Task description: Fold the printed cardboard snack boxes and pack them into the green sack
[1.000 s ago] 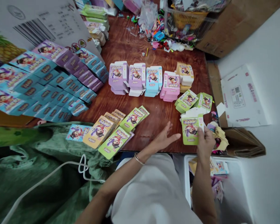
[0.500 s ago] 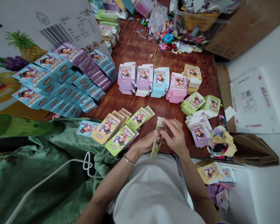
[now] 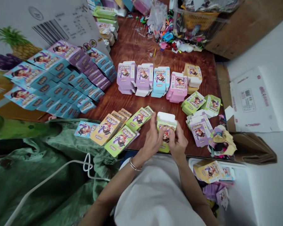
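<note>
Both my hands grip a small green card box (image 3: 165, 125) printed with a cartoon figure, at the table's front edge. Its white flap stands up at the far end. My left hand (image 3: 153, 136) is closed along its left side, thumb on the front face. On the other side my right hand (image 3: 178, 139) holds it with the thumb also pressed on the front. Left of my hands lie green boxes (image 3: 121, 140), orange boxes (image 3: 105, 128) and a blue box (image 3: 86, 129). To the right rest purple flat boxes (image 3: 200, 132) and green ones (image 3: 193, 103).
Blue and purple boxes (image 3: 61, 84) are stacked at left. A row of box piles (image 3: 145, 77) crosses the table (image 3: 129, 34). Small toys and a clear bin (image 3: 202, 26) stand at the back. A white tub (image 3: 244, 188) holds cartons at lower right; green sacking (image 3: 68, 175) lies left.
The green box has gone from a narrow, edge-on shape to showing its wide front face with a white flap. Both hands now hold it from opposite sides.
</note>
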A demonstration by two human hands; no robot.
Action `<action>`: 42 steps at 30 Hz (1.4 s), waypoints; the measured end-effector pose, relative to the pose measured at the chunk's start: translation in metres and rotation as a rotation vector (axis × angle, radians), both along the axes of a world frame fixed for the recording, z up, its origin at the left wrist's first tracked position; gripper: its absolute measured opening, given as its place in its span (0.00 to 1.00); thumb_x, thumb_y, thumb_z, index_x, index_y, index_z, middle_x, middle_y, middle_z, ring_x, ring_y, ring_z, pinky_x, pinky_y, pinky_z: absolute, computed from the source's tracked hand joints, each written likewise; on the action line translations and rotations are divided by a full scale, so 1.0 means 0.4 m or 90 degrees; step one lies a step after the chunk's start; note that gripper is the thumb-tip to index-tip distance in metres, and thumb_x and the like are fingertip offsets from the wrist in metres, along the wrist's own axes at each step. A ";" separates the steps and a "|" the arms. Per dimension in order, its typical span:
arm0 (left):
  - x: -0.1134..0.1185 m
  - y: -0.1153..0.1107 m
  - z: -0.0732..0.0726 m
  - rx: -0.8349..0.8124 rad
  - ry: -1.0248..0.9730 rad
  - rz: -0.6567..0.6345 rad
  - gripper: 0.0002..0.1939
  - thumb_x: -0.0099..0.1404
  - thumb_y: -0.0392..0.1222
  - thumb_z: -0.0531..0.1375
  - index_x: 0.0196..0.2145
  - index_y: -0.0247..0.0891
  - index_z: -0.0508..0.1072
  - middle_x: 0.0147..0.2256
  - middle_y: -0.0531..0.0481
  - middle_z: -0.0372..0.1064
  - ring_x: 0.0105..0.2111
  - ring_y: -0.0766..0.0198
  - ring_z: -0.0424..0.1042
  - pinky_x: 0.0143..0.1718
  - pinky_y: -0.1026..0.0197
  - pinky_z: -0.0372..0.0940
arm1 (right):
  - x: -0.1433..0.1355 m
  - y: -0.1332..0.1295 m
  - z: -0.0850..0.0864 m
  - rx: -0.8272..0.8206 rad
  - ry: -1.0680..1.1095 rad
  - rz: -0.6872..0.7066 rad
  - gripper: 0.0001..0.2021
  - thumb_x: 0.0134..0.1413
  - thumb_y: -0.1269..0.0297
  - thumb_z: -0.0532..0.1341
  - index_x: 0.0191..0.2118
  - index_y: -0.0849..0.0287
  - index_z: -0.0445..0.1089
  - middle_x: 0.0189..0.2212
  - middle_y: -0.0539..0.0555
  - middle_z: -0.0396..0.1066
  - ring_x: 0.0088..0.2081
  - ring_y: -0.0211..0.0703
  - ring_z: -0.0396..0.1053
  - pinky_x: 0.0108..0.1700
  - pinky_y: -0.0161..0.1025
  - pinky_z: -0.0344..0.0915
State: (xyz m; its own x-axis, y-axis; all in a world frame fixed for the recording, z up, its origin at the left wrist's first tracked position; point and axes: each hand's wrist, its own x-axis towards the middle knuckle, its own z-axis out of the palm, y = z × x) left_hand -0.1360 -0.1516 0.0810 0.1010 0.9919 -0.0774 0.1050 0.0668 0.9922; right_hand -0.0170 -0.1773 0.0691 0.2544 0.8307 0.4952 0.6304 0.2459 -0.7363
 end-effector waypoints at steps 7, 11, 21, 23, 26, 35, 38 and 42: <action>-0.016 0.010 0.013 -0.002 0.015 -0.082 0.21 0.72 0.51 0.46 0.57 0.37 0.53 0.50 0.41 0.66 0.45 0.61 0.71 0.48 0.58 0.64 | -0.029 0.029 0.012 -0.155 0.278 -0.036 0.15 0.56 0.55 0.60 0.43 0.60 0.73 0.37 0.54 0.76 0.35 0.40 0.73 0.38 0.35 0.70; -0.027 0.017 0.017 -0.055 0.117 -0.101 0.18 0.71 0.55 0.45 0.46 0.38 0.60 0.32 0.50 0.68 0.30 0.60 0.70 0.35 0.57 0.65 | -0.003 0.048 0.049 -0.215 0.265 0.043 0.23 0.53 0.51 0.61 0.16 0.59 0.58 0.14 0.44 0.54 0.19 0.30 0.53 0.21 0.30 0.55; -0.015 0.004 -0.002 0.313 0.465 -0.126 0.44 0.65 0.45 0.56 0.67 0.28 0.34 0.63 0.26 0.52 0.63 0.45 0.55 0.61 0.43 0.53 | -0.005 0.063 0.018 0.011 0.173 -0.146 0.14 0.52 0.58 0.65 0.43 0.59 0.73 0.31 0.51 0.73 0.30 0.37 0.71 0.37 0.37 0.70; -0.008 0.005 -0.022 0.303 0.480 -0.049 0.44 0.64 0.46 0.56 0.67 0.26 0.35 0.60 0.25 0.57 0.60 0.45 0.61 0.56 0.47 0.60 | -0.021 0.066 0.022 0.013 0.208 -0.054 0.09 0.51 0.60 0.65 0.38 0.57 0.73 0.39 0.55 0.75 0.42 0.44 0.74 0.47 0.44 0.70; -0.012 0.018 -0.038 0.317 0.498 -0.001 0.42 0.64 0.46 0.57 0.66 0.26 0.40 0.57 0.28 0.62 0.55 0.46 0.65 0.53 0.48 0.63 | -0.030 0.081 0.030 -0.071 0.336 0.059 0.09 0.49 0.60 0.67 0.35 0.57 0.72 0.44 0.57 0.75 0.48 0.46 0.73 0.52 0.47 0.68; -0.039 0.021 -0.007 0.272 0.580 -0.081 0.39 0.58 0.40 0.59 0.64 0.29 0.49 0.58 0.33 0.61 0.55 0.47 0.63 0.54 0.48 0.59 | -0.035 0.112 0.010 -0.209 0.458 0.003 0.17 0.44 0.55 0.69 0.37 0.60 0.75 0.39 0.56 0.79 0.40 0.44 0.75 0.46 0.44 0.71; -0.041 0.018 0.001 0.262 0.563 -0.105 0.39 0.58 0.39 0.58 0.65 0.29 0.48 0.58 0.33 0.60 0.55 0.47 0.62 0.55 0.48 0.57 | -0.037 0.112 -0.001 -0.185 0.452 -0.042 0.17 0.48 0.55 0.66 0.41 0.62 0.77 0.41 0.57 0.79 0.42 0.46 0.75 0.50 0.48 0.71; -0.055 0.023 0.013 0.233 0.572 -0.109 0.40 0.58 0.38 0.57 0.65 0.27 0.46 0.58 0.31 0.60 0.55 0.45 0.62 0.54 0.46 0.58 | -0.019 0.110 -0.016 -0.257 0.500 0.080 0.18 0.50 0.53 0.65 0.42 0.60 0.78 0.43 0.57 0.78 0.44 0.49 0.76 0.52 0.52 0.71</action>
